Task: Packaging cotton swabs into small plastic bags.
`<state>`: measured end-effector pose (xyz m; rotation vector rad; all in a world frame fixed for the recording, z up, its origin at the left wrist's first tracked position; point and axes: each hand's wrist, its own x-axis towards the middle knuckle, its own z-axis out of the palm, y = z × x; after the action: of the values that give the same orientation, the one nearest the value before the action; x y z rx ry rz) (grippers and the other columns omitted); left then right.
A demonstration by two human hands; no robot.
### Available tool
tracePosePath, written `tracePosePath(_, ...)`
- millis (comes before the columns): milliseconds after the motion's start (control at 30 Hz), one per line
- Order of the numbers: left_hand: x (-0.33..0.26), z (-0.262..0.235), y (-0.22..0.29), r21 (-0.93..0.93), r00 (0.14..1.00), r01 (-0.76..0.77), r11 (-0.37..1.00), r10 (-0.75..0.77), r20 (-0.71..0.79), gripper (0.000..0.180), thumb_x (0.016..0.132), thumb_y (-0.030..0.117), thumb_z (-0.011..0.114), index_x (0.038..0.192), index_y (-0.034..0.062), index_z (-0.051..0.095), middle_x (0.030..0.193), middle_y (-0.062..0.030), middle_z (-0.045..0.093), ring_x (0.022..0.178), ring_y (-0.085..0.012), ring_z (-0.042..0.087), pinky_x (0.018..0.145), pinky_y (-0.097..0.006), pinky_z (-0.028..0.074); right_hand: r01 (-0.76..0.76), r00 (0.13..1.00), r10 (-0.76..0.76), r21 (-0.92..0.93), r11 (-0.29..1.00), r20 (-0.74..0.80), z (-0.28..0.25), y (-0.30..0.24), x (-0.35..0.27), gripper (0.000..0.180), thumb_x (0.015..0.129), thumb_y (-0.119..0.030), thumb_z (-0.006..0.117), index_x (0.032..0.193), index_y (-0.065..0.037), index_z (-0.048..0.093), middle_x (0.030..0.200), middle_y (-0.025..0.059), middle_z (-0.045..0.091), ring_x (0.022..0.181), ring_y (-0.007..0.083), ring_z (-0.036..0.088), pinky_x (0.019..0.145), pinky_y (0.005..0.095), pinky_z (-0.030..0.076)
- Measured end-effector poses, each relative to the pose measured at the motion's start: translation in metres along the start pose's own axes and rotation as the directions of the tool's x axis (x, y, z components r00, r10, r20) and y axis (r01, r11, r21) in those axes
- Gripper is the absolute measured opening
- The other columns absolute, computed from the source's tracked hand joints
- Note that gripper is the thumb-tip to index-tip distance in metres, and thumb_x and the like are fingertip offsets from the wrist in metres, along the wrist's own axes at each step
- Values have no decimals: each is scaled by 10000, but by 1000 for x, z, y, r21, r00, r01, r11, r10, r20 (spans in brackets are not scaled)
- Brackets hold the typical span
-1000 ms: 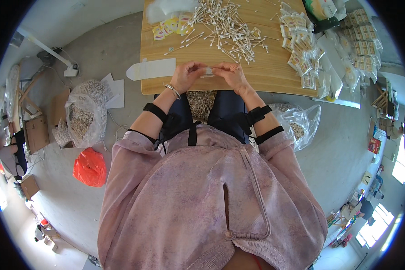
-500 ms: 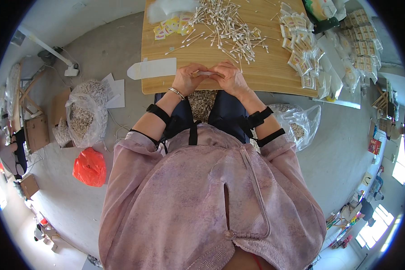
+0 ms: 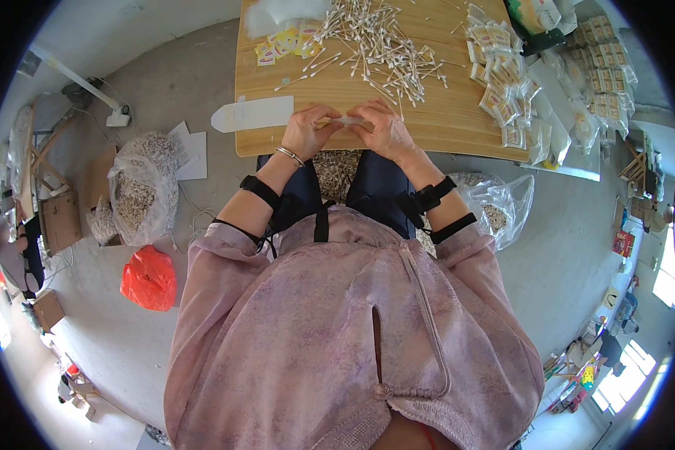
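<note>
In the upper centre, the left hand (image 3: 307, 130) and right hand (image 3: 385, 130) pinch a small whitish piece (image 3: 346, 120) between them, the right more curled than a second ago; farther up, cotton swabs (image 3: 377, 51) lie unmoved.

Small whitish piece (image 3: 346, 120) – pale, faintly glossy, only short narrow middle strip showing. Pinched at both ends, ends covered, so full shape and length hidden. Long side runs roughly sideways, about parallel to near edge of wooden table (image 3: 450, 124). Sits above table's near part, left of table's middle – whether touching table, cannot tell. Material and any contents too small to make out.
</note>
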<state>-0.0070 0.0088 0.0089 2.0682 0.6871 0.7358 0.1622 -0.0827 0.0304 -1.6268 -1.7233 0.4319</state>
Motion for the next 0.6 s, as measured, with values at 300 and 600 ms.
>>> tracePosePath(300,1,-1,-2,-8,993,-21,1000,22,112,165,753,116,693,885,61,610,876,-106,659,804,-286,648,664,-349,512,41,999,-39,-82,996,33,2,5,0,192,735,-191,695,894,-86,671,897,43,635,880,245,569,799,335,471)
tracePosePath(600,4,2,-10,134,974,-132,982,103,201,186,780,151,664,905,90,540,835,-114,642,782,-315,635,630,-387,518,38,995,-31,-74,997,100,5,3,-3,229,793,-131,625,1013,-96,569,876,111,639,864,299,612,709,411,501)
